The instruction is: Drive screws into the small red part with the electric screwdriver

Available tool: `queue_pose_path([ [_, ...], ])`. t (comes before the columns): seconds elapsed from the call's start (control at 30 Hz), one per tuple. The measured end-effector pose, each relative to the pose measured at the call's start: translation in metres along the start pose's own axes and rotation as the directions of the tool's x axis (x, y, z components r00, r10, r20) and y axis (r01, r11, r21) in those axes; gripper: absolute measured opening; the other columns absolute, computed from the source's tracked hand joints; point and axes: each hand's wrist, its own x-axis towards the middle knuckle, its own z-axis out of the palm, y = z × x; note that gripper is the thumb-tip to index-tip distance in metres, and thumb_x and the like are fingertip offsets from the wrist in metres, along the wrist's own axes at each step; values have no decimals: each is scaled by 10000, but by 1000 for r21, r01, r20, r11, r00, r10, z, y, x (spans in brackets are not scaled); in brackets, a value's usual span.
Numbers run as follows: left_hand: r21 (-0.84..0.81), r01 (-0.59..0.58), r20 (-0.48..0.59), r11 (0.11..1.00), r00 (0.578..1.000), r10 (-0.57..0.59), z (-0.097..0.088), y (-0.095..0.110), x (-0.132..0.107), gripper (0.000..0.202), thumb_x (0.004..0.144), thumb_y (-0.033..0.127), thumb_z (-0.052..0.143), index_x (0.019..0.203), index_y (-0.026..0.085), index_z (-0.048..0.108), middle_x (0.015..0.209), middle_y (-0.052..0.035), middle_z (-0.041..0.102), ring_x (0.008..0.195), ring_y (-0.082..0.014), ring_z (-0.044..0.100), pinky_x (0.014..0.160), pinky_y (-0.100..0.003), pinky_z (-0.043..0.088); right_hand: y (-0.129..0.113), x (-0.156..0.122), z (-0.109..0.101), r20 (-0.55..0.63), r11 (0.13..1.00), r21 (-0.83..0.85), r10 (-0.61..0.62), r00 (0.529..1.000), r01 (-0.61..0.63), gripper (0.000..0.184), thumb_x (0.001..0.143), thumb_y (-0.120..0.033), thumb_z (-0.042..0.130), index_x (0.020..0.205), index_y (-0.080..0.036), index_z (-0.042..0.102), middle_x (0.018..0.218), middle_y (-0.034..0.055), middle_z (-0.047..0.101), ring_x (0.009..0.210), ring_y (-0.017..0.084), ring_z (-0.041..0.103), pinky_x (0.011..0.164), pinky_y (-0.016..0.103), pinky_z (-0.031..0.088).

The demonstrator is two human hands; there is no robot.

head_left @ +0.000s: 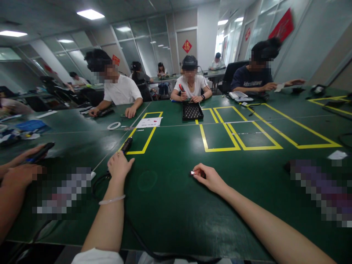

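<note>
My left hand (118, 165) lies on the green table, its fingers closed round the rear of a black pen-shaped electric screwdriver (127, 144) that points away from me; its black cable (99, 181) loops beside my wrist. My right hand (208, 177) rests on the table about a forearm's length to the right, pinching a small metallic part (192, 173) between thumb and fingers. A clear bangle sits on my left wrist.
Yellow tape rectangles (220, 130) mark the green table (170, 205). A black parts tray (192, 110) stands in front of the person opposite. A white sheet (149, 122) and a tape ring (113, 125) lie further left. A co-worker's hands hold a black tool (41, 152) at my left.
</note>
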Motion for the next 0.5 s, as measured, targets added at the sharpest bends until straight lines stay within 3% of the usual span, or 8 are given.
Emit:
queue_pose_path([
  [0.13,45,76,117,996,990,-81,1,-23,6,644,828,445,509,1365,108,398,1361,-223,449,1198,-411,449,916,-525,424,-1,0,0,-1,1000,-5,-3,1000,3,80,877,-214,567,950,-181,578,782,2,611,674,125,555,624,228,419],
  [0.5,67,153,150,986,975,-161,4,-29,10,636,835,443,474,1404,181,360,1315,-203,481,1172,-398,490,893,-511,449,-4,0,-3,-40,994,-89,-60,997,57,95,845,-163,595,937,-186,594,824,6,581,704,128,544,642,230,421],
])
